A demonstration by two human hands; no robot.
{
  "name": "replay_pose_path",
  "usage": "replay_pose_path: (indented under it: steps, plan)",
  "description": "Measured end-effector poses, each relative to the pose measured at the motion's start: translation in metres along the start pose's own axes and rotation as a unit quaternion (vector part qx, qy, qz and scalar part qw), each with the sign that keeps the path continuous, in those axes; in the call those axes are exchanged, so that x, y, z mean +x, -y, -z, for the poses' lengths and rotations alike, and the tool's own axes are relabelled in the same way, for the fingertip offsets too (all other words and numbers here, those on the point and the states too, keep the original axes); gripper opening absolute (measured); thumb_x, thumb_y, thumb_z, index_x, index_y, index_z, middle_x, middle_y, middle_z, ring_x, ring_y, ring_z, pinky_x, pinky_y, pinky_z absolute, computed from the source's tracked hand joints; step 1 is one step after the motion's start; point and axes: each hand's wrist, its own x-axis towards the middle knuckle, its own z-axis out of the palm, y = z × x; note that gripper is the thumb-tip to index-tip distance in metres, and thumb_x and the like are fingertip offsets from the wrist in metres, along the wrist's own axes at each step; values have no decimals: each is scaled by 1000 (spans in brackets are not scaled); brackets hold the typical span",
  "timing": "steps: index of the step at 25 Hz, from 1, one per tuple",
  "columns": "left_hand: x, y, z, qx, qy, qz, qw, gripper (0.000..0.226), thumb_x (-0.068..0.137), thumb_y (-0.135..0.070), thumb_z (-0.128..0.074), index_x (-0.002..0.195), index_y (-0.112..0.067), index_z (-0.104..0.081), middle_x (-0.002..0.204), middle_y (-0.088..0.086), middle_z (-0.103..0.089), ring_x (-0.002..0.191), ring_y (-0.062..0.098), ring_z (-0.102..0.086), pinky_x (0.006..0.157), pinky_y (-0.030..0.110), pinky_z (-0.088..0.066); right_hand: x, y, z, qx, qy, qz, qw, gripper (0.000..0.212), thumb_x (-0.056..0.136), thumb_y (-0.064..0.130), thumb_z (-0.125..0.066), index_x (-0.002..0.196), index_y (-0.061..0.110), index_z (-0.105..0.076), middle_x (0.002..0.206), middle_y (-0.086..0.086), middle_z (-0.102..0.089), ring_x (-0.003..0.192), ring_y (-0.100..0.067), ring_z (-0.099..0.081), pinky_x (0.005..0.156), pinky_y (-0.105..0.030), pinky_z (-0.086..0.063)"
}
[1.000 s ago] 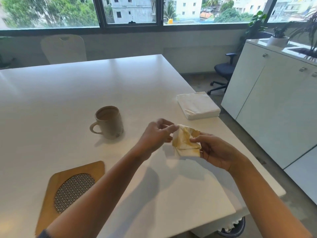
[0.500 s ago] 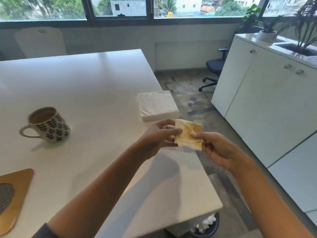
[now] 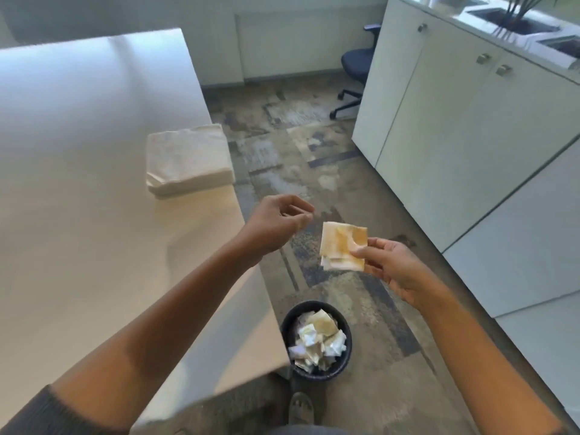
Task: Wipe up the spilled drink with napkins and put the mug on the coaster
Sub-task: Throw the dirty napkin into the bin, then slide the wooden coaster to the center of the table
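Note:
My right hand [image 3: 390, 266] pinches a folded, yellow-stained used napkin [image 3: 342, 246] out past the table's right edge, above the floor. To its left my left hand [image 3: 276, 226] hovers free of the napkin, fingers loosely curled and holding nothing. Below the two hands, on the floor, stands a dark round bin [image 3: 316, 339] holding several crumpled stained napkins. A stack of clean white napkins [image 3: 188, 160] lies near the right edge of the white table [image 3: 78, 183]. The mug and the coaster are out of view.
White cabinets [image 3: 455, 136] line the right side, with planters on top. A dark office chair [image 3: 354, 64] stands at the back by the wall. My foot [image 3: 300, 408] shows at the bottom, just below the bin. Patterned carpet lies between the table and the cabinets.
The view has swung right and down, so the mug and coaster left the frame. My left hand let go of the stained napkin. My right hand carried it off the table over the floor.

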Motion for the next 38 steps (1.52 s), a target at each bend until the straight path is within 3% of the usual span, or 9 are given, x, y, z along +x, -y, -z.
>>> replay_pose_path:
  steps: [4, 7, 13, 15, 17, 20, 27, 32, 38]
  plan:
    - [12, 0, -23, 70, -29, -18, 997, 11, 94, -21, -70, 102, -16, -76, 97, 1, -74, 91, 14, -68, 73, 17, -53, 28, -66, 26, -324, -108, 15, 940, 30, 78, 20, -80, 105, 14, -68, 97, 0, -72, 87, -16, -70, 80, -35, -59]
    - [18, -1, -32, 78, -37, -8, 996, 11, 94, -21, -70, 100, -15, -76, 95, 1, -73, 88, 13, -67, 70, 16, -50, 48, -109, 31, -427, -98, 7, 899, 30, 80, 22, -77, 106, 13, -65, 102, -3, -69, 89, -17, -63, 74, -29, -51]
    - [21, -7, -34, 77, -82, -19, 993, 11, 94, -20, -68, 99, -15, -77, 87, -5, -71, 79, 4, -63, 65, 14, -45, 87, -185, 43, -365, -62, -77, 926, 52, 78, 31, -81, 120, 10, -58, 115, -6, -66, 96, -18, -62, 70, -23, -49]
    - [20, -6, -34, 79, -81, -16, 994, 12, 95, -20, -67, 100, -15, -77, 89, -3, -72, 80, 6, -64, 65, 13, -45, 92, -203, 56, -366, -103, -111, 918, 60, 78, 34, -81, 126, 7, -55, 125, -10, -62, 108, -23, -60, 81, -29, -50]
    - [20, -6, -33, 82, -77, -12, 994, 13, 95, -21, -67, 101, -15, -77, 92, -3, -73, 83, 7, -65, 63, 12, -46, 94, -214, 70, -358, -130, -133, 915, 59, 80, 33, -79, 127, 6, -56, 129, -12, -61, 119, -28, -58, 96, -37, -48]
    - [19, -4, -32, 73, -90, -12, 993, 13, 95, -20, -67, 101, -14, -77, 92, -2, -72, 81, 7, -64, 60, 8, -47, 93, -209, 85, -314, -153, -133, 928, 46, 83, 26, -75, 123, 9, -59, 124, -11, -64, 114, -27, -59, 96, -39, -48]
    - [8, -3, -27, 23, -108, -12, 994, 11, 94, -17, -67, 97, -14, -78, 84, 0, -70, 70, 6, -58, 52, 4, -42, 84, -148, 63, -243, -176, -8, 954, 26, 90, 19, -66, 116, 18, -63, 114, -1, -66, 97, -16, -63, 87, -36, -53]
    - [-15, 2, 3, 1, -140, -12, 990, 11, 94, -15, -67, 97, -12, -77, 76, -2, -67, 63, 3, -55, 51, 6, -42, 60, -73, 5, -169, -93, 112, 975, 23, 90, 15, -64, 113, 17, -64, 109, 2, -68, 103, -15, -65, 96, -38, -54]
    - [-52, 21, 76, -53, -230, 11, 972, 14, 91, -17, -67, 85, -24, -77, 79, 1, -69, 72, 11, -60, 80, 35, -59, 7, 15, -99, -98, 26, 239, 966, 21, 91, 13, -67, 112, 16, -68, 109, 1, -73, 102, -10, -69, 91, -24, -54]
